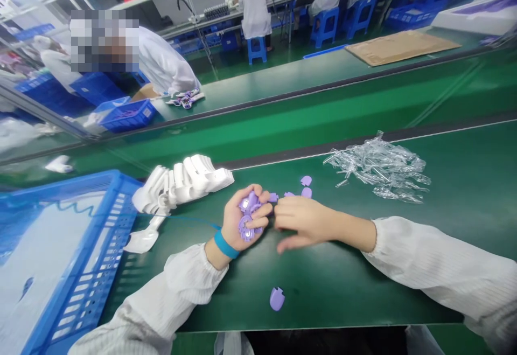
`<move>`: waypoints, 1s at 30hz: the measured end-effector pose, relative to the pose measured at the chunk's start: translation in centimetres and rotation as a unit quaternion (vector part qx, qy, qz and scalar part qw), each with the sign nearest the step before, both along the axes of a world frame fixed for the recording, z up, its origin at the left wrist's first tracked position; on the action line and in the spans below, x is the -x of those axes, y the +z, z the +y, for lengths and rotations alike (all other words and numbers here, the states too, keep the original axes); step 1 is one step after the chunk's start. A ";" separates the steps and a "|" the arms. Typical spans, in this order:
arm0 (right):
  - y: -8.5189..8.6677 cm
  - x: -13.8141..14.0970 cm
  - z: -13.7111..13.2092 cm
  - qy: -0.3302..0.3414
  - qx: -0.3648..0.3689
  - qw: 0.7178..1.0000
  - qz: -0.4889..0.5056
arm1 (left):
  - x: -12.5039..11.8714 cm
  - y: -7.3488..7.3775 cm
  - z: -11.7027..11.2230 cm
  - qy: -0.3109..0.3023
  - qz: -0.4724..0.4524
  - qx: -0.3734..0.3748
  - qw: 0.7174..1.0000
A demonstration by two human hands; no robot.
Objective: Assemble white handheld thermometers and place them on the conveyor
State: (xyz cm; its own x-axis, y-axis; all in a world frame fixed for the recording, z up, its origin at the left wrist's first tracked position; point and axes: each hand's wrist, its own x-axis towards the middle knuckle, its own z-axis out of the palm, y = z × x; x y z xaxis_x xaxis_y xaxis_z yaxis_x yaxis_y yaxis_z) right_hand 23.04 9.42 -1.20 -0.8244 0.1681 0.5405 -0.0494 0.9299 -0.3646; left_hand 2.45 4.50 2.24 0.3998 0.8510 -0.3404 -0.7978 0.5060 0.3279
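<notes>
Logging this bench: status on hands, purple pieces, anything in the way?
Left hand cupping purple plastic pieces. Right hand close beside, grip unclear. Clear plastic heap beyond right hand, apparently not obstructing.

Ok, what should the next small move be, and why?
Probably move the right hand, if free, to the loose purple plastic pieces just beyond it and pick one up: they lie close by, and the left hand already cradles several purple plastic parts.

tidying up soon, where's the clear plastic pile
In the head view, the plastic pile lies right of centre on the table, beyond the right hand.
</notes>
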 end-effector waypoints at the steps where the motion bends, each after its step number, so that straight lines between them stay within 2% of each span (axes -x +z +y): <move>1: -0.1 0.4 -1.0 0.029 -0.023 0.999 -0.021 | 0.3 0.3 0.4 0.018 0.005 -0.004 1.000; 5: -0.4 2.0 -5.7 0.095 -0.063 0.989 -0.096 | 0.9 0.9 1.3 0.072 0.013 0.006 0.997; 8: -0.6 2.9 -7.2 0.056 -0.072 0.986 -0.138 | 0.6 0.9 1.6 0.082 0.011 0.054 0.995; 11: -0.9 3.2 -5.7 -0.037 -0.062 0.984 -0.163 | 0.4 0.7 2.0 0.102 0.034 0.089 0.990; 15: -1.3 2.9 -1.6 -0.152 -0.062 0.969 -0.182 | 0.4 0.2 2.5 0.135 0.071 0.085 0.985; 20: -1.3 1.2 1.8 -0.201 -0.058 0.965 -0.161 | 0.1 -1.3 2.9 0.157 0.128 0.061 0.977; 23: -0.9 0.1 3.0 -0.233 -0.021 0.966 -0.107 | 0.0 -1.9 3.1 0.169 0.158 0.025 0.973; 26: -1.1 -0.9 4.0 -0.308 0.045 0.946 -0.090 | 0.1 -2.3 3.2 0.173 0.188 -0.029 0.966; 28: -1.5 -1.4 4.4 -0.347 0.084 0.929 -0.093 | 0.2 -2.5 3.1 0.165 0.240 -0.095 0.952; 30: -2.0 -1.7 4.5 -0.350 0.102 0.926 -0.097 | 0.4 -2.7 3.0 0.153 0.299 -0.165 0.927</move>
